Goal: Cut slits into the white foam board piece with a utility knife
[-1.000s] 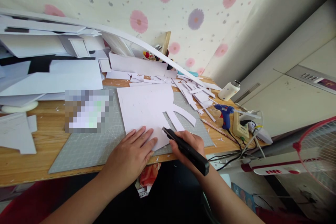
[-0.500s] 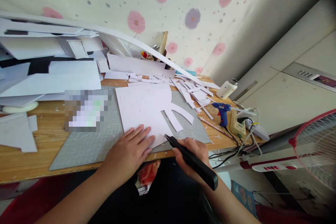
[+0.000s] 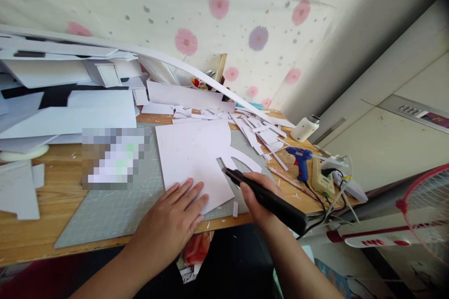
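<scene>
My left hand (image 3: 178,215) lies flat with its fingers spread on the lower part of a white sheet (image 3: 192,159). The sheet rests on a grey cutting mat (image 3: 122,215). Wrapped round a black utility knife (image 3: 270,198), my right hand (image 3: 261,191) is at the sheet's right side. The knife's tip is beside the sheet's right edge, near a narrow slot. A curved white strip (image 3: 245,159) lies just beyond the tip. One small white offcut (image 3: 235,209) sits on the mat below the knife.
White scraps (image 3: 261,133) lie behind the mat. A blue glue gun (image 3: 300,161), a white jar (image 3: 305,128) and a power strip (image 3: 321,177) stand at the right. White boards (image 3: 70,121) are stacked at the left.
The knife and my right hand have moved up along the sheet's right edge. A small offcut now shows on the mat. The camera view has shifted slightly.
</scene>
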Available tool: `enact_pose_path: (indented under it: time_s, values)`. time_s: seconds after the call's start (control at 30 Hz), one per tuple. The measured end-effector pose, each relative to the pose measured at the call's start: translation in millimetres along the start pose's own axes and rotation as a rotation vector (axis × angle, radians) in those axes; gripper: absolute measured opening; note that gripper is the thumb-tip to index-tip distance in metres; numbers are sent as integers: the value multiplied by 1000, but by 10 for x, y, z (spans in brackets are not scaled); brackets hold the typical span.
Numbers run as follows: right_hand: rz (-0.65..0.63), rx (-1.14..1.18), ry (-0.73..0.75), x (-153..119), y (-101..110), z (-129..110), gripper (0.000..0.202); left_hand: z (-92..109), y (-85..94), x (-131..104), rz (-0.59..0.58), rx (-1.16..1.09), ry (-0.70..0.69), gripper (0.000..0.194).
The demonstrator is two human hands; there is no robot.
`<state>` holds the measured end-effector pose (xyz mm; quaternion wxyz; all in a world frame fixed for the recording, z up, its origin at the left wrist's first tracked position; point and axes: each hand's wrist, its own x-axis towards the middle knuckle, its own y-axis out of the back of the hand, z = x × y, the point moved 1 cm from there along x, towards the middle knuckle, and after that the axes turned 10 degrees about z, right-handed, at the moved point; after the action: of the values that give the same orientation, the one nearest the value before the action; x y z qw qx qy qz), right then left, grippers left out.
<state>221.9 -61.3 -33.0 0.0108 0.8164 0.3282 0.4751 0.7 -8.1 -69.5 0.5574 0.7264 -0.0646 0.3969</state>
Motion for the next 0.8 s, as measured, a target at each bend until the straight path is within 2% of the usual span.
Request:
enact_pose_path:
  time_s: [0.13,0.27,0.53,0.8]
  values:
    - [-47,86,-22,188,-367,-28,12,9,-3,3,14,0,8,32]
    - [-75,91,-49,203,-548,15,12,8,1,15,16,-2,21,31]
    - [-131,95,-22,155,-608,106,13,-39,1,19,54,-61,43,30]
    - [-165,58,-8,179,-609,65,11,-24,2,20,58,-53,45,30]
